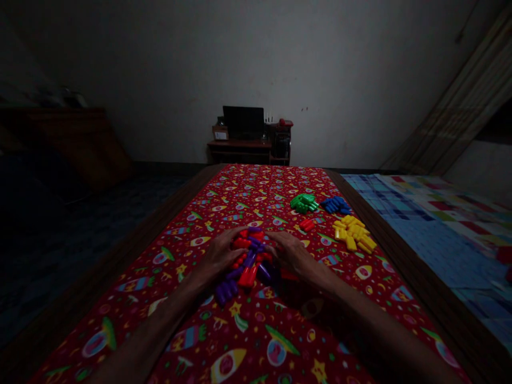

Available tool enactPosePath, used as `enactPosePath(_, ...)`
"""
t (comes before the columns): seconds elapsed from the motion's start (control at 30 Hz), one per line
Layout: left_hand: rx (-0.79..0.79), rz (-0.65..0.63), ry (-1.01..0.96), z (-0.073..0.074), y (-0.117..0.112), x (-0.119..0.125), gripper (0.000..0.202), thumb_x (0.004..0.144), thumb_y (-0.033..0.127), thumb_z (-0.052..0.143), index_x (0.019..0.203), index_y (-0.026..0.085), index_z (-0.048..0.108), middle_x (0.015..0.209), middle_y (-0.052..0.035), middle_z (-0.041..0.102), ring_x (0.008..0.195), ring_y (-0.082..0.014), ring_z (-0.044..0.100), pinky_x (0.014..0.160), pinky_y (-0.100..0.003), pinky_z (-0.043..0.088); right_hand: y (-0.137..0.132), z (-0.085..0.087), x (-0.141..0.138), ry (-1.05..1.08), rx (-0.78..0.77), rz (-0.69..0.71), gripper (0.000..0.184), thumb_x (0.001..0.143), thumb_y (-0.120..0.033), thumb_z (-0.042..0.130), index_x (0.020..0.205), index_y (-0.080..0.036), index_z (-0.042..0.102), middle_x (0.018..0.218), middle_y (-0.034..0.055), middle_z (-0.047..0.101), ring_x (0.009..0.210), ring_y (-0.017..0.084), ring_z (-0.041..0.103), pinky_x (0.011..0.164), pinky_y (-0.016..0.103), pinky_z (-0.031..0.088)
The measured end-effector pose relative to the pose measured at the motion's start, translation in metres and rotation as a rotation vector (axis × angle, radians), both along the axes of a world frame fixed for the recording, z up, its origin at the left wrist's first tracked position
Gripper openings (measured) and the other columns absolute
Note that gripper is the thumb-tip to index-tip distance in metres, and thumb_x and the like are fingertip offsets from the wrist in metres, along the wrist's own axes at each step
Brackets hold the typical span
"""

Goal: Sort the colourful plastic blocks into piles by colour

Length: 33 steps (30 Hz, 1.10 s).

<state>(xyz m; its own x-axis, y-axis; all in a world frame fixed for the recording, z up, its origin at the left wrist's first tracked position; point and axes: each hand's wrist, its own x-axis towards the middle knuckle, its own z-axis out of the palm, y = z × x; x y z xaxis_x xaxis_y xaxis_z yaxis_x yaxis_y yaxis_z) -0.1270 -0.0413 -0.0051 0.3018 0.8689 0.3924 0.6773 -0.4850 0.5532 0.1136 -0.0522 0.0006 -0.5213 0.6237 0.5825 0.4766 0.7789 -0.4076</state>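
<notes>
Left hand [220, 252] and right hand [292, 250] cupped a red and purple pile [250, 260]

The pile lay on the patterned red cloth [276, 333], directly between the 2 hands, with its nearest pieces spread toward the forearms. The left hand curved along its left side and the right hand bent in over its right, both thumbs turned inward. In the dim light it could not be told whether either hand had pinched a block or merely rested against the heap.

The pieces looked like light, hard plastic: stiff, glossy, probably a little slippery and not easily broken. A pinch across a block's long sides seemed the surest hold; squeezed as a whole, the loose heap would likely have slid apart.

A small red group [306, 225] lay just beyond the right hand, apart from the pile. Farther right were 3 solid-colour heaps: green blocks [304, 203], blue blocks [336, 205] and yellow blocks [354, 233], the yellow nearest the person.
</notes>
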Motion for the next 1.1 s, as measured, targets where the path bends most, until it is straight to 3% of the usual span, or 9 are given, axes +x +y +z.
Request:
enactPosePath(0.13,-0.035,-0.095,-0.011,0.0,-0.013,0.015,0.057,0.081,0.034,0.062,0.135,0.026,0.049,0.126,-0.0063,0.064,0.105,-0.0236,0.064,0.088,-0.036,0.053,-0.006,-0.002,-0.01,-0.009,-0.073,0.087,0.029,0.095,-0.027,0.049,0.121,-0.018,0.057,0.103,0.01,0.07,0.087,0.019,0.064,0.073,0.028,0.048)
enactPosePath(0.27,-0.07,-0.088,-0.005,-0.002,-0.016,0.02,0.059,0.08,0.034,0.064,0.137,0.026,0.048,0.126,-0.0068,0.064,0.103,-0.0246,0.065,0.087,-0.037,0.053,-0.006,-0.006,-0.011,-0.076,-0.127,0.047,0.019,0.096,-0.025,0.045,0.101,-0.019,0.061,0.088,0.0072,0.069,0.072,0.016,0.061,0.064,0.025,0.042)
enactPosePath(0.47,-0.096,-0.113,0.009,-0.001,-0.016,0.021,0.058,0.082,0.034,0.062,0.137,0.027,0.048,0.131,-0.0056,0.061,0.111,-0.0247,0.063,0.092,-0.037,0.051,0.0,-0.012,-0.015,-0.128,-0.111,-0.017,0.014,0.093,-0.028,0.05,0.092,-0.017,0.059,0.077,0.004,0.064,0.064,0.014,0.055,0.059,0.023,0.036)
enactPosePath(0.63,-0.096,-0.086,-0.017,-0.003,-0.016,0.019,0.048,0.088,0.037,0.054,0.133,0.023,0.053,0.127,-0.0068,0.064,0.107,-0.0242,0.064,0.092,-0.036,0.051,0.005,-0.005,-0.012,0.001,-0.21,-0.086,0.017,0.091,-0.026,0.05,0.093,-0.016,0.063,0.077,0.0032,0.065,0.064,0.013,0.056,0.06,0.023,0.037)
enactPosePath(0.8,-0.072,-0.018,-0.033,-0.006,-0.009,0.013,0.037,0.089,0.038,0.048,0.118,0.022,0.065,0.11,-0.005,0.072,0.094,-0.0225,0.069,0.082,-0.033,0.054,0.023,0.003,0.02,0.096,-0.257,-0.25,0.023,0.089,-0.03,0.049,0.082,-0.016,0.065,0.069,0.0011,0.064,0.061,0.012,0.055,0.058,0.022,0.036)
enactPosePath(0.93,-0.051,0.074,-0.053,-0.005,-0.003,0.007,0.034,0.088,0.041,0.048,0.106,0.022,0.069,0.104,-0.0044,0.074,0.092,-0.0218,0.069,0.082,-0.032,0.054,0.045,0.004,0.062,-0.046,-0.323,-0.388,0.03,0.086,-0.032,0.049,0.07,-0.014,0.066,0.062,0.0011,0.063,0.058,0.013,0.054,0.053,0.022,0.032)
enactPosePath(1.1,0.039,0.19,-0.029,-0.012,0.017,-0.008,0.036,0.088,0.043,0.044,0.088,0.02,0.071,0.095,-0.0074,0.074,0.087,-0.0217,0.067,0.082,-0.034,0.053,0.055,-0.004,0.094,-0.24,-0.325,-0.588,0.022,0.085,-0.028,0.051,0.083,-0.015,0.069,0.081,0.0078,0.071,0.074,0.018,0.062,0.061,0.024,0.038)
